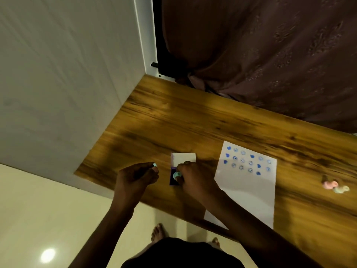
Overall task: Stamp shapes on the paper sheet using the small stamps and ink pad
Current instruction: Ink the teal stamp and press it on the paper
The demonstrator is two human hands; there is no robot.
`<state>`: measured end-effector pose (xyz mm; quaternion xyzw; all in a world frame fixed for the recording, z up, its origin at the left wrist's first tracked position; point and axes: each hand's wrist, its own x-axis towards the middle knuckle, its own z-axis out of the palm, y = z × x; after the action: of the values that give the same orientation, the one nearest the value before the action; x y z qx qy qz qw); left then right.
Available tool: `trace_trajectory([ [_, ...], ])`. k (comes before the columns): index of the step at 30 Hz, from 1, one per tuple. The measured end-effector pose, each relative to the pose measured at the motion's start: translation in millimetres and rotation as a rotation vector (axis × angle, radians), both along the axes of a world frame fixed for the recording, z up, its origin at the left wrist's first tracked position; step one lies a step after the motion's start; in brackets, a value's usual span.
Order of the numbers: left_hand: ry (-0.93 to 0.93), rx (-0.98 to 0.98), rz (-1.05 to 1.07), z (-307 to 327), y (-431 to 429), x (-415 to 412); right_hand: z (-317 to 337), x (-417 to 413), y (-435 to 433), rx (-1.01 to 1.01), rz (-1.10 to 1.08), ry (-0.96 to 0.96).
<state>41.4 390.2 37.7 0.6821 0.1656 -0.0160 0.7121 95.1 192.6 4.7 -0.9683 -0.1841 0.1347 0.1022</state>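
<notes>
- paper sheet point(249, 182) on the counter point(173, 122): upper part stamped, lower part bare.
- right hand point(193, 178) grip closed on a stamp point(176, 175), pressing the ink pad point(173, 178).
- left hand point(136, 176) pinches another small stamp point(154, 165).

No readable text, labels or numbers anywhere

Wooden tabletop point(173, 122) seen beneath grip point, dark-streaked grain. Brown patterned curtain point(260, 55) hung beyond far table edge. White wall panel point(67, 74) stood left of grip. Glossy cream floor tiles point(38, 219) seen below, light reflected.
</notes>
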Motion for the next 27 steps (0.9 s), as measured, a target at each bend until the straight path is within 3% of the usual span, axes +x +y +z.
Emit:
trace_trajectory([
  [12,0.034,0.001,-0.036,-12,6,4,-9,-5,22,-0.200,-0.005,0.127],
  [16,0.051,-0.009,-0.039,-12,4,5,-7,-6,27,-0.183,-0.057,0.114],
  [23,-0.009,0.004,-0.082,-2,-7,5,9,-4,16,0.039,-0.106,0.106],
  [27,-0.029,0.009,-0.140,-1,-19,6,16,-4,0,0.265,-0.208,0.119],
])
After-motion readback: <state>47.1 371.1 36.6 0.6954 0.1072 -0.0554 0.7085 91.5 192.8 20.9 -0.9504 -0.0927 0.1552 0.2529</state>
